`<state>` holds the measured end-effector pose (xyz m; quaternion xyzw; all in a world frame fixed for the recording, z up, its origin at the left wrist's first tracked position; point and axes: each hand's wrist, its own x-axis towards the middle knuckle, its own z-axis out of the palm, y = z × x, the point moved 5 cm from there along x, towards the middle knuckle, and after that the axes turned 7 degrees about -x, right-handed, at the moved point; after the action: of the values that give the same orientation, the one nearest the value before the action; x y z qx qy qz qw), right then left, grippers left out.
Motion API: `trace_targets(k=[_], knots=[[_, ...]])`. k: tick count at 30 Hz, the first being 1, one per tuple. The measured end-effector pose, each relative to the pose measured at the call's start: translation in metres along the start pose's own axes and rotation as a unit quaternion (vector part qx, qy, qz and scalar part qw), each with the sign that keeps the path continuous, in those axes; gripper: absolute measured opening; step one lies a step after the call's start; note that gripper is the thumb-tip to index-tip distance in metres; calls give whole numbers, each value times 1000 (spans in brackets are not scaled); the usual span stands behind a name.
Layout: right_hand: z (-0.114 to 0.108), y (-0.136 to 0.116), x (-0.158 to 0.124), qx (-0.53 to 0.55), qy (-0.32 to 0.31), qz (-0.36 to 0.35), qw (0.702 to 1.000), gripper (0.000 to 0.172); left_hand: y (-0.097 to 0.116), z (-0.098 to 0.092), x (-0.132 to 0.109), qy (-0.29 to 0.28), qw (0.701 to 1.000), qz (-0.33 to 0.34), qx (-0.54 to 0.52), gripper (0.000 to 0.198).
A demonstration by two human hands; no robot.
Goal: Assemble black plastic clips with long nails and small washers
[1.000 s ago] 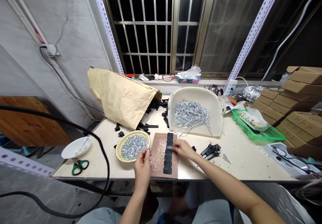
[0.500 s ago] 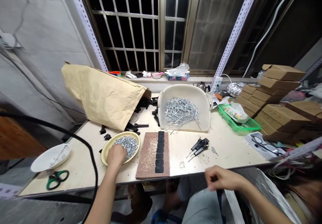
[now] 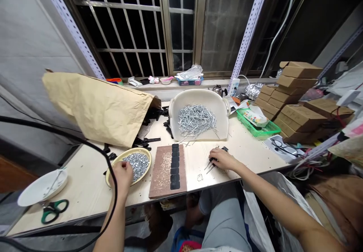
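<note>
My left hand rests at the near rim of a yellow bowl filled with small silver metal pieces. Its fingers are curled together, and what they pinch is hidden. My right hand lies on the table with its fingers closed over a small bunch of black plastic pieces with metal pins. Between the hands lies a brown board with a column of black pads on it.
A white tub of nails stands behind the board, and a brown paper bag with black parts spilling out lies at the left. A green basket, cardboard boxes and glasses are on the right. A white plate, scissors and a black cable are on the left.
My right hand rose from below the table edge and came down on the black pieces. My left hand drew back to the bowl's near rim. The view swung to the right.
</note>
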<state>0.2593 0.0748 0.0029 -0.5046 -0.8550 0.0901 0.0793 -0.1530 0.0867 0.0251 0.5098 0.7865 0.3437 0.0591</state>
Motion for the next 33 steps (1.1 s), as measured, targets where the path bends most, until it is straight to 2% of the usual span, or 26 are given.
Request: trace_targets(k=[2,4,6,8,11,13,15,17,19,25,29,33], knots=[[12,0,20,-20,-54,-36,998,15,-4,-3,-4,18,993,-47,-106,24],[17,1,33,-22,-71,-50,996,11,-5,1,-10,6,961,-88,-261,22],[17,0,42,-24,-63,-51,996,10,1,13,-21,-27,894,-126,-428,22],[15,-9,50,-26,-45,-49,997,8,16,28,-36,-67,807,-161,-565,25],[8,-40,61,-19,-9,-47,999,12,46,51,-63,-126,688,-212,-683,33],[0,-70,63,12,36,-53,998,14,63,66,-79,-149,633,-247,-718,32],[-9,-100,60,49,95,-76,991,10,75,78,-92,-155,603,-273,-734,27],[-15,-123,55,43,131,-99,985,4,82,85,-100,-154,598,-284,-733,24],[-19,-132,52,6,142,-98,985,5,86,92,-104,-159,611,-288,-721,24],[-26,-104,26,-122,169,-21,978,15,110,118,-114,-231,635,-271,-685,20],[-27,-96,5,-167,159,9,973,18,125,119,-132,-246,638,-269,-679,24],[-33,-98,-6,-184,163,14,969,20,132,117,-137,-240,645,-242,-684,33]])
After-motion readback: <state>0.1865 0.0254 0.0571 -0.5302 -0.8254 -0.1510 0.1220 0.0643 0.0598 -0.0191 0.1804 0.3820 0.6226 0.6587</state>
